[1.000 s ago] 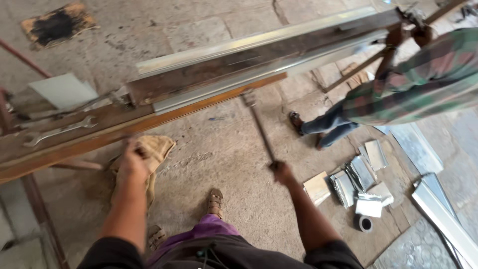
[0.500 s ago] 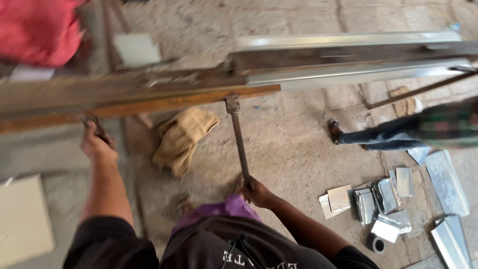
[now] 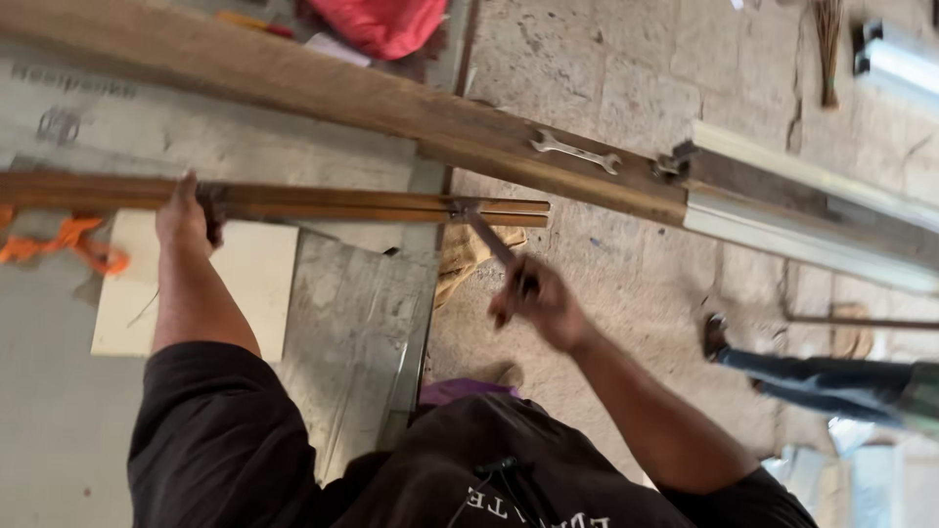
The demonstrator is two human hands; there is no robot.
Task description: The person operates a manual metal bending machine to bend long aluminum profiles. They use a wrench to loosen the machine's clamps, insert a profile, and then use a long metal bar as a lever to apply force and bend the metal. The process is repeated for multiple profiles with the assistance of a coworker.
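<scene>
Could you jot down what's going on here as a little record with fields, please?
Left hand: grips the rusty bar
Right hand: holds a dark metal handle that meets the bar's end
Above the bar: wooden beam with a spanner lying on it
Floor: stone slabs, red cloth
Nearby: another person's leg

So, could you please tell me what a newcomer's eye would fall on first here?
The two long rusty beams running across the frame. The left hand grips the lower rail at left, while the right hand holds a lever hinged to the rail's end at centre. A spanner lies on the upper beam, and red cloth sits at top.
</scene>
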